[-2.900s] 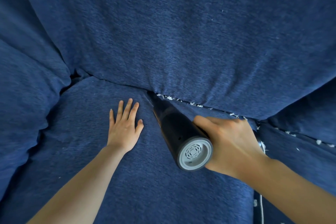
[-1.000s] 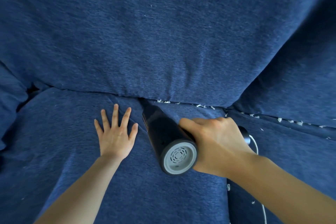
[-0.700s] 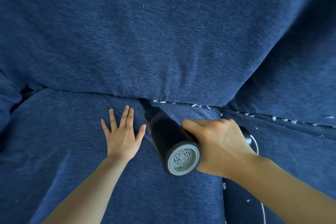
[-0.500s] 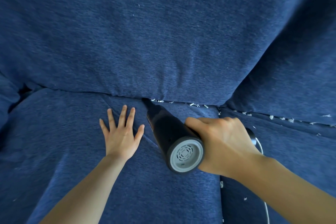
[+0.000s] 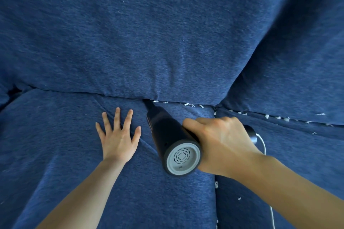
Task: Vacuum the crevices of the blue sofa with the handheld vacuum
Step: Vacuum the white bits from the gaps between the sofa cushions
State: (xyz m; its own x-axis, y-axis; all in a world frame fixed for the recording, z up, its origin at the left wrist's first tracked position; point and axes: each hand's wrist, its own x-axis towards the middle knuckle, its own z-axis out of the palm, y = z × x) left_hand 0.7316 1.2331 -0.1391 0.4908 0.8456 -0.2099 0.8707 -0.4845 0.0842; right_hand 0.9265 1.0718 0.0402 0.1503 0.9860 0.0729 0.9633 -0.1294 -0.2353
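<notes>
Gripped the handheld vacuum (image 5: 168,135) by its handle, right hand (image 5: 221,145) curled round it, nozzle tip pushed into the crevice (image 5: 188,104) between back cushion (image 5: 149,42) and seat cushion (image 5: 65,145). Pressed left hand (image 5: 119,137) flat on the seat, fingers straight and spread. Probably light, rigid, one-hand manageable; soft upholstery likely to yield. White scraps (image 5: 242,113) lay along the seam rightward.
</notes>
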